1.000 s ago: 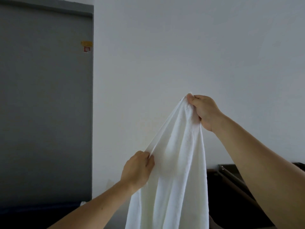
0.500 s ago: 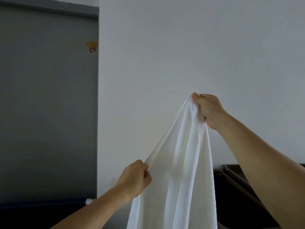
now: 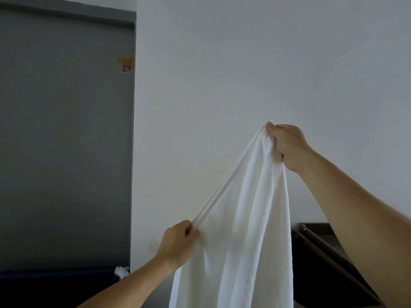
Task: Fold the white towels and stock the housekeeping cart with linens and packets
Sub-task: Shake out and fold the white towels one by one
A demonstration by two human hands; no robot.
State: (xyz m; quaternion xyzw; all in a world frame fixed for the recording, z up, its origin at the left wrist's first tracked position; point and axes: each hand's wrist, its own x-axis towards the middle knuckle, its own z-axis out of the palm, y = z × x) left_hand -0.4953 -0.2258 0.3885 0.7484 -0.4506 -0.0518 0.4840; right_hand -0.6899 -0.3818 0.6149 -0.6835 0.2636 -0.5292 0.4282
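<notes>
A person's left hand [image 3: 178, 243], low beside a white towel [image 3: 240, 218], pinches its hem. The towel hangs mid-air before a pale wall [image 3: 244, 63]. At its top, the right hand [image 3: 287, 145] clutches a corner, probably drawing the edge taut for folding.

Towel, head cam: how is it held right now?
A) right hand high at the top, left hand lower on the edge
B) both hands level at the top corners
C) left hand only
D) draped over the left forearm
A: the right hand grips the white towel at its peak, while the left hand pinches the edge lower down.
</notes>
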